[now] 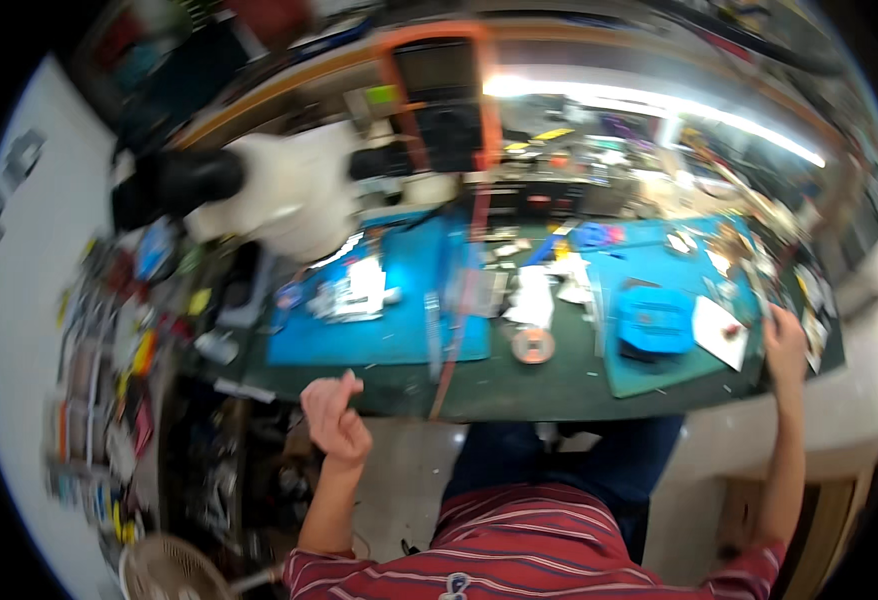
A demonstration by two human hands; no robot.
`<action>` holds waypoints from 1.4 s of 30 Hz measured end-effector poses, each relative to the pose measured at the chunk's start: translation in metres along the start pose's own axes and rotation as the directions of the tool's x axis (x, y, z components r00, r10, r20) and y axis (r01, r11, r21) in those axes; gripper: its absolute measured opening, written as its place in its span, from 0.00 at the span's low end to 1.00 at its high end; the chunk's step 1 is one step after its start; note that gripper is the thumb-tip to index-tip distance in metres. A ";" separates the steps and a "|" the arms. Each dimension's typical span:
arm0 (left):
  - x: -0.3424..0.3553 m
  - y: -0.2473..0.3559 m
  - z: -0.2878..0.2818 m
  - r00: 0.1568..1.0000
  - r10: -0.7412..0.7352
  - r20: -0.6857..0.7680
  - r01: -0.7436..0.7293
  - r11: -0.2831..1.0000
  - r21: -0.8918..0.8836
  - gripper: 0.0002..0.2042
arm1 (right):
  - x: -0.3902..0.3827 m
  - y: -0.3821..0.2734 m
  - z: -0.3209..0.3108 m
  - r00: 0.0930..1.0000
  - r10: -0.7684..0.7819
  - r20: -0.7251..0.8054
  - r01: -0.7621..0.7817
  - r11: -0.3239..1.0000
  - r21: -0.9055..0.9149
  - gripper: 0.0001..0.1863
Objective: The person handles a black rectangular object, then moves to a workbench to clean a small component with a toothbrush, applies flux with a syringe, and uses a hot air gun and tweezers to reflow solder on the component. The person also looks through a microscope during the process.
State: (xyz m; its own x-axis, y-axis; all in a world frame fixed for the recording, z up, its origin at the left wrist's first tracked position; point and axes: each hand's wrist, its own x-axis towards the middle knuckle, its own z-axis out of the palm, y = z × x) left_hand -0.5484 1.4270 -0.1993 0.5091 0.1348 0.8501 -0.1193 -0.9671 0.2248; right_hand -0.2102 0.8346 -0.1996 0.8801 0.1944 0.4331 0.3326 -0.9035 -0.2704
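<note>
The whole view is blurred. My left hand (335,415) is in front of the bench's near edge, left of centre, its fingers curled together; I cannot make out anything in it. At the right end of the bench my right hand (785,345) has its fingers closed around a thin, light object (765,305) that is too smeared to name. Beside it lie a white paper (719,330) with a small dark item on it and a blue case (654,320) on the right mat (629,380). A brightly lit pale item (354,295) lies on the left blue mat (309,350).
A white microscope (289,190) stands over the left mat, beside an orange-framed device (434,100). An orange-and-white spool (533,345) sits near the middle edge. Tools crowd the left shelving (109,400) and back of the bench. A fan (169,570) is at lower left.
</note>
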 end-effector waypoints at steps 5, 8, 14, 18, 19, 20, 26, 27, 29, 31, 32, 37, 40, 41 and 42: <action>-0.011 -0.083 -0.040 0.762 -0.490 -0.423 0.571 0.817 0.083 0.35 | 0.009 0.064 -0.001 0.993 0.009 -0.119 -0.014 0.999 -0.041 0.21; -0.015 -0.184 -0.080 0.637 -0.643 -0.425 0.752 0.639 0.162 0.46 | 0.011 0.065 0.012 0.983 0.090 -0.159 -0.033 0.944 0.329 0.20; -0.037 -0.247 -0.109 0.606 -0.742 -0.288 0.791 0.601 0.114 0.29 | -0.073 -0.172 -0.053 0.833 -0.018 0.553 -0.503 0.392 0.770 0.20; -0.021 -0.121 -0.067 0.791 -0.597 -0.136 0.607 0.793 0.048 0.25 | -0.118 -0.254 -0.040 0.335 -0.586 0.737 -0.864 0.120 0.489 0.25; -0.016 -0.079 -0.062 0.883 -0.470 -0.019 0.466 0.869 0.163 0.25 | -0.129 -0.276 -0.029 0.264 -0.606 0.751 -0.913 0.093 0.396 0.26; -0.015 -0.041 -0.071 0.933 -0.344 0.109 0.302 0.909 0.289 0.25 | -0.127 -0.301 -0.023 0.101 -0.651 0.753 -0.961 0.131 0.242 0.26; -0.030 0.029 -0.082 0.917 -0.012 0.398 -0.067 0.980 0.185 0.26 | -0.151 -0.346 0.018 -0.193 -0.757 0.625 -0.959 0.009 -0.284 0.26; -0.032 0.029 -0.085 0.915 0.026 0.402 -0.109 0.976 0.186 0.25 | -0.154 -0.346 0.019 -0.199 -0.756 0.624 -0.954 0.005 -0.298 0.26; -0.032 0.028 -0.090 0.900 0.097 0.426 -0.203 0.956 0.212 0.23 | -0.155 -0.348 0.017 -0.210 -0.755 0.621 -0.952 0.012 -0.307 0.27; -0.031 0.029 -0.093 0.878 0.139 0.458 -0.262 0.940 0.218 0.22 | -0.158 -0.348 0.020 -0.201 -0.774 0.601 -0.953 0.013 -0.303 0.27; -0.030 0.029 -0.094 0.865 0.161 0.475 -0.293 0.931 0.218 0.21 | -0.158 -0.348 0.021 -0.195 -0.783 0.590 -0.954 0.010 -0.301 0.27; -0.026 0.027 -0.093 0.852 0.205 0.481 -0.355 0.903 0.244 0.20 | -0.157 -0.352 0.020 -0.197 -0.777 0.598 -0.958 0.024 -0.284 0.27; -0.023 0.023 -0.090 0.846 0.208 0.492 -0.365 0.897 0.248 0.20 | -0.155 -0.352 0.022 -0.185 -0.779 0.599 -0.959 0.012 -0.282 0.27; -0.022 0.023 -0.089 0.845 0.205 0.494 -0.363 0.898 0.249 0.20 | -0.154 -0.351 0.023 -0.182 -0.782 0.595 -0.959 0.007 -0.284 0.27; -0.022 0.024 -0.088 0.846 0.207 0.492 -0.362 0.899 0.244 0.20 | -0.154 -0.350 0.024 -0.183 -0.783 0.595 -0.959 0.008 -0.284 0.27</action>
State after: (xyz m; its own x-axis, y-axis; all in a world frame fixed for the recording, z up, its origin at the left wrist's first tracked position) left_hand -0.6373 1.4200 -0.1709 0.8253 -0.1925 0.5308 -0.0836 -0.9714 -0.2222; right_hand -0.4546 1.1302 -0.1920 -0.2194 0.8989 -0.3793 -0.9375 -0.3019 -0.1731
